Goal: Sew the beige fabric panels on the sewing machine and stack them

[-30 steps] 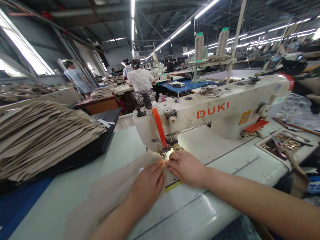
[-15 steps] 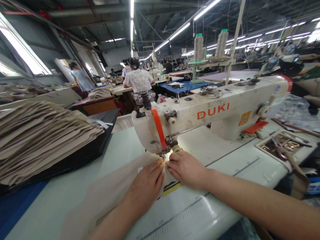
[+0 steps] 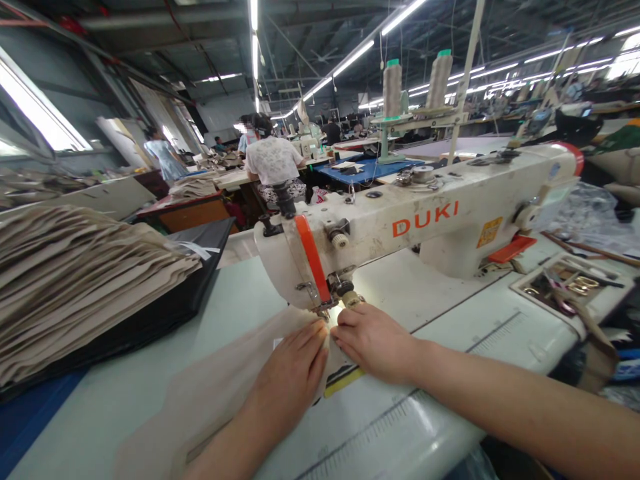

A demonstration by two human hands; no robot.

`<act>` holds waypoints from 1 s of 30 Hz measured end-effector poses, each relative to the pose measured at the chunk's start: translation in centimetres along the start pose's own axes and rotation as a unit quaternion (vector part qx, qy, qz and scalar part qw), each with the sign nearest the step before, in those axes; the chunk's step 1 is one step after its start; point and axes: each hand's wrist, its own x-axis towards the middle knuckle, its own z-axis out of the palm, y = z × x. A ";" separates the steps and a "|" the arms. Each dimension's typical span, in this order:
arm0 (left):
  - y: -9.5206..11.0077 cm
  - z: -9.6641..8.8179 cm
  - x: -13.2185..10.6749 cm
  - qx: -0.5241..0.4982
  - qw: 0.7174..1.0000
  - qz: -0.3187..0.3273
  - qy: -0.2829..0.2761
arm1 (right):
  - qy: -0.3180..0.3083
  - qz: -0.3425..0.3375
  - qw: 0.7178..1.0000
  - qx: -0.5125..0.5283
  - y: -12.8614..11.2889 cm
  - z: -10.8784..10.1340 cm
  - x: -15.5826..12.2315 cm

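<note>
A pale beige fabric piece (image 3: 215, 373) lies on the sewing machine bed, its far end under the needle area (image 3: 325, 312) of the white DUKI sewing machine (image 3: 370, 243). My left hand (image 3: 293, 363) rests over the fabric with its fingers pressed together, the tips close to the presser foot. On the other side of the needle, my right hand (image 3: 377, 340) is closed in a pinch at the fabric's edge. Its fingertips nearly meet those of my left hand. What lies between the right fingertips is mostly hidden. A small white label (image 3: 277, 343) shows beside my left hand.
To the left, stacked beige fabric pieces (image 3: 85, 287) lie on black material (image 3: 200, 293). A tray (image 3: 575, 290) holds scissors and small tools on the right. Thread cones (image 3: 393, 90) stand behind the machine. A person (image 3: 275, 160) sits farther ahead.
The view has shifted slightly, so the scene sits a little farther left. Both hands keep almost the same place on the fabric by the needle.
</note>
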 end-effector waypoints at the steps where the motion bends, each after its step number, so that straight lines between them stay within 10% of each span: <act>1: 0.0 0.1 0.0 -0.001 1.000 0.000 0.002 | 0.002 0.000 1.000 0.004 0.0 0.0 0.0; 18: -1.3 0.1 1.0 -0.009 0.999 -0.045 -0.020 | 0.005 0.024 0.999 0.028 -0.1 -0.3 -0.4; 26: 2.0 -4.0 -5.4 0.011 0.996 -0.065 -0.052 | 0.078 -0.017 0.991 0.106 -0.3 0.1 -1.2; 30: 2.7 -7.2 -7.4 0.092 0.987 -0.119 0.052 | 0.100 -0.049 0.983 0.144 -0.4 0.1 -1.6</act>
